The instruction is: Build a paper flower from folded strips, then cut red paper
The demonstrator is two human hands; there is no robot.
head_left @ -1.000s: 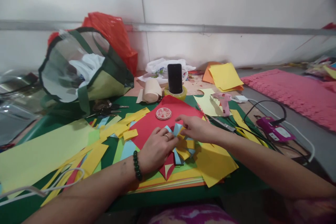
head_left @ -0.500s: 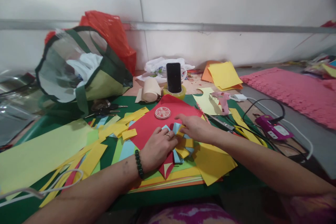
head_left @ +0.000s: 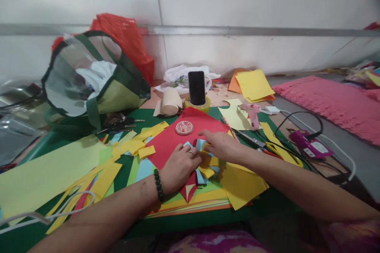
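Observation:
Loops of folded yellow and blue paper strips (head_left: 210, 162) form a round, flower-like piece on a sheet of red paper (head_left: 166, 146). My left hand (head_left: 181, 169), with a ring and a dark bead bracelet, curls its fingers over the left side of this piece. From the right, my right hand (head_left: 222, 146) pinches a loop near the top, its index finger stretched out and its fingertips partly hidden. A round red-and-white patterned disc (head_left: 184, 127) lies on the red paper beyond my hands. Under everything is a stack of coloured sheets (head_left: 196, 201).
Yellow strips (head_left: 103, 180) and a pale green sheet (head_left: 59, 166) lie left. Scissors (head_left: 252, 139), a pink glue gun (head_left: 251, 114) and a purple power adapter (head_left: 310, 143) with cables are right. A phone (head_left: 196, 87) stands behind; a green bag (head_left: 124, 83) leans back left.

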